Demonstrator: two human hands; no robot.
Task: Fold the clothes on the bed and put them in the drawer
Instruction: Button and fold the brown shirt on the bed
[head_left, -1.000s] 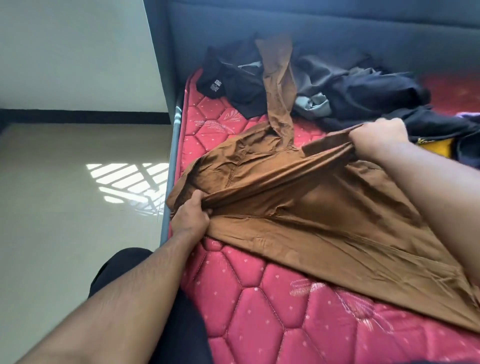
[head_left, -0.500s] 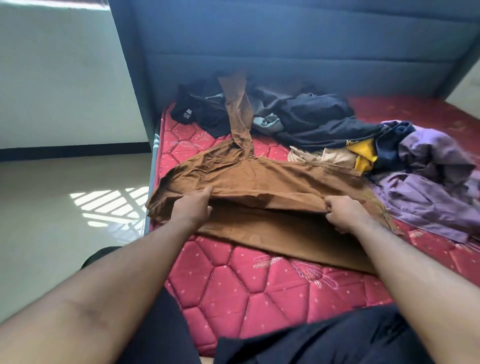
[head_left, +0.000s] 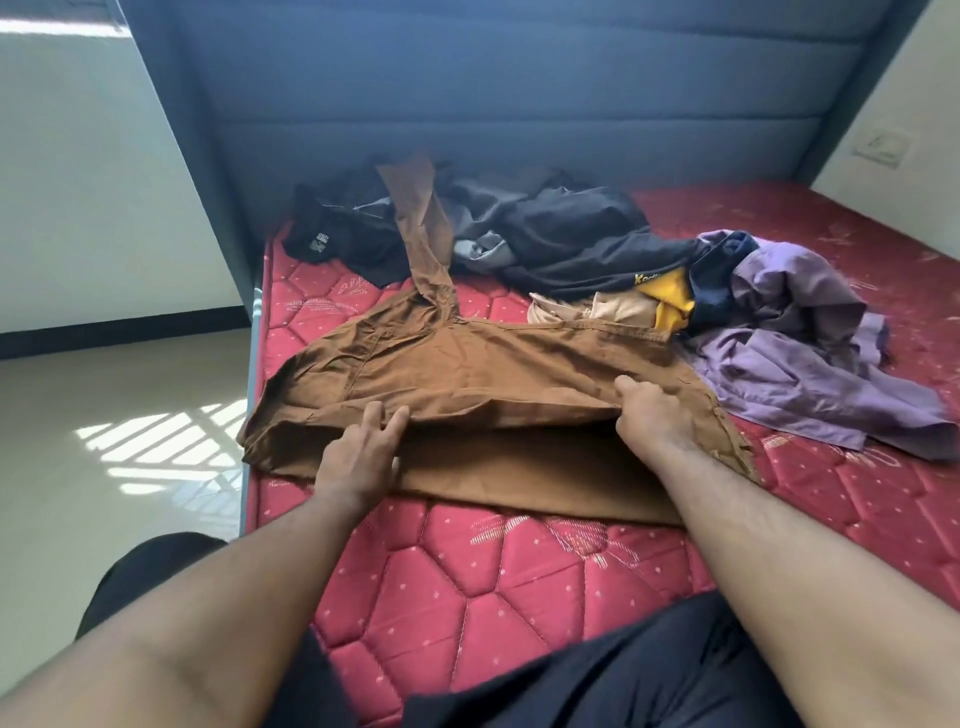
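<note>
While the brown garment (head_left: 467, 374) lies spread across the near left part of the bed (head_left: 519, 587), both hands work its near folded edge. The left hand (head_left: 358, 457) has its fingers (head_left: 387, 421) fairly straight, thumb and fingertips nipping the upper layer of cloth. The right hand (head_left: 652, 415) curls its fingers over the same layer further right and grips it. Between the hands the top layer is lifted slightly, with the lower layer showing beneath.

The step in hand looks like bringing one half of the garment over the other. To do it well, both hands should keep the fold line taut and level, lay the upper layer so its edge meets the lower one, then smooth outward toward the left end, where the cloth is bunched. One long strip (head_left: 423, 234) of the garment runs far toward the headboard (head_left: 519, 104) and lies over the dark clothes (head_left: 561, 228); it needs pulling clear before any further fold.

Room is tight on the left: the garment's end sits right at the mattress edge and could slip off. On the right its corner lies just beside the purple shirt (head_left: 800, 364), perhaps touching it. Bare mattress near the person gives the best space to draw the garment into. No drawer is in view.
</note>
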